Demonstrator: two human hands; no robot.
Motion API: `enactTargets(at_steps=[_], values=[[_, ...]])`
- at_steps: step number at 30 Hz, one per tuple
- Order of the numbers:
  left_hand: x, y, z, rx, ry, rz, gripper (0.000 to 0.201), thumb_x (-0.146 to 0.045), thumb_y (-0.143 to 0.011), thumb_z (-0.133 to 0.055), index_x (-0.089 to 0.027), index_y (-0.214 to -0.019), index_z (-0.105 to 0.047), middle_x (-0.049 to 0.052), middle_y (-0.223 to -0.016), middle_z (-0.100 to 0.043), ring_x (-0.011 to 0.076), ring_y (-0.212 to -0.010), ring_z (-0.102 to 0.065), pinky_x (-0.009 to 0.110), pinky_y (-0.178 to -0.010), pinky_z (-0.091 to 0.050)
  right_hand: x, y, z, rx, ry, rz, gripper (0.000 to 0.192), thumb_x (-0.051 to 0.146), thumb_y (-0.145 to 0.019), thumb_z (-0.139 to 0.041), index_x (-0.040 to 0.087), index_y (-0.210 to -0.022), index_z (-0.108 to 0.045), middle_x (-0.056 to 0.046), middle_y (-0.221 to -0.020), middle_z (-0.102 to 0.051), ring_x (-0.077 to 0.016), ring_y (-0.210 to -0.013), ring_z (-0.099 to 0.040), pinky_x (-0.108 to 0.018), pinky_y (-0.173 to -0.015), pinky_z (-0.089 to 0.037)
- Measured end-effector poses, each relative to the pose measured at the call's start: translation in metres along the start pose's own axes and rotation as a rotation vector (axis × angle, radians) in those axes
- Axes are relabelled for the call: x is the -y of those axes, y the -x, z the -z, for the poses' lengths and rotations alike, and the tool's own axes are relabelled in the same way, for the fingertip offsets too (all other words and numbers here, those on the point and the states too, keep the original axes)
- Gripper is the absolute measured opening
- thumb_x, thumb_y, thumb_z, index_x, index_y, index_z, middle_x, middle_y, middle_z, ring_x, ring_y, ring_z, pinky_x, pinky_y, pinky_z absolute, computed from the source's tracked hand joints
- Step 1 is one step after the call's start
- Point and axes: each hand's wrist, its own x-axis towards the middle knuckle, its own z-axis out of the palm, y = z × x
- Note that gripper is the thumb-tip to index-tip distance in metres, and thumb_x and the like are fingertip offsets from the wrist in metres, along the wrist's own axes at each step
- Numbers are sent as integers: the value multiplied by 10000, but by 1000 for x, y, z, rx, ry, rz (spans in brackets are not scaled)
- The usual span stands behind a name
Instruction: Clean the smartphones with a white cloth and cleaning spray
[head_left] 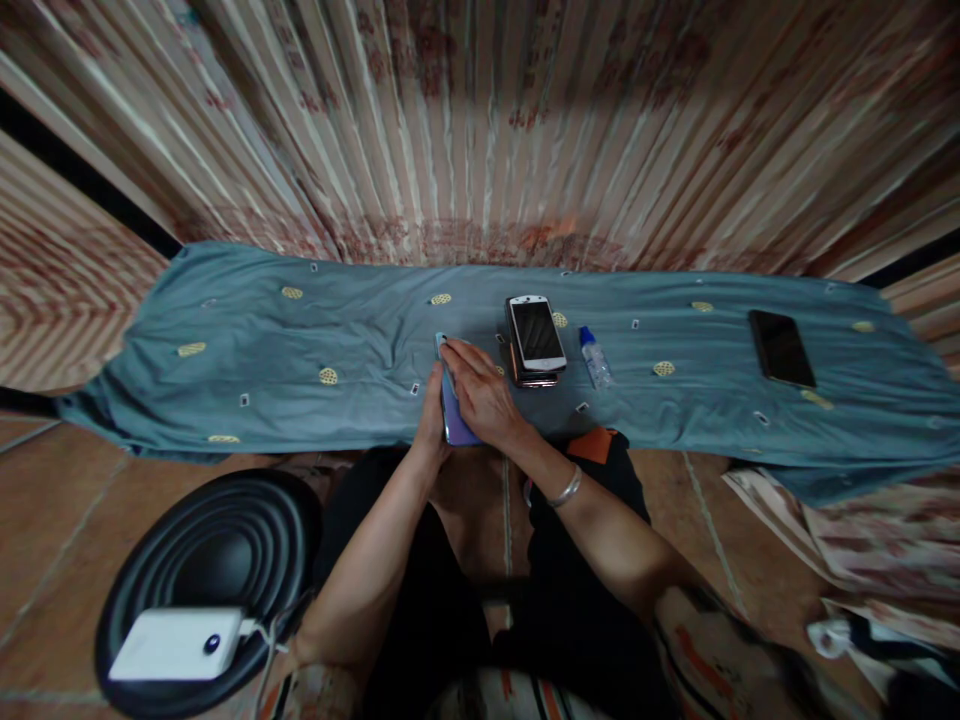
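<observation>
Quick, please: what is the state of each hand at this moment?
Left hand: closed on the purple phone, gripping its left edge.
Right hand: lies flat on top of the same phone, fingers stretched to its far end.

the picture is rather dim and warm, with soft light coming from above and in front, so the blue-grey cloth (300, 350) is lit evenly while the floor near the bottom edge falls into deep shadow. a small glare shows on the screen of the white phone (537, 332), and the dark phone (781, 348) at the right reflects almost nothing. the wide lens bends the striped curtain (480, 120) strongly at the edges, and the corners are smeared and not sharp.
</observation>
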Motion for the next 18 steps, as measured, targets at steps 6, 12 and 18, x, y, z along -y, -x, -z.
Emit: enactTargets(at_steps=[6,12,18], values=[[-2,2,0,-18,-9,42,327,-323,-965,-389,-179,-981,-682,87,-1197,-696,223,-1307,-544,333,-1085,-464,-8,-5,3,-1,31,-40,497,146,-948,-359,100,-1426,-489,-163,-1443,-518,-265,-1382,-432,-475,-1185,-333],[-6,1,2,-17,54,82,325,-363,-952,-434,-160,-963,-687,116,-1091,-727,249,-1219,-615,379,-997,-543,-13,-5,3,-8,101,-85,479,158,-959,-342,114,-1410,-499,-158,-1430,-531,-253,-1367,-445,-480,-1175,-358],[-5,-1,4,-16,87,84,329,-390,-944,-456,-161,-942,-692,98,-1058,-737,240,-1172,-643,335,-977,-548,-16,-3,0,-27,121,-109,453,177,-978,-331,90,-1385,-510,-163,-1419,-535,-244,-1357,-458,-449,-1174,-361]])
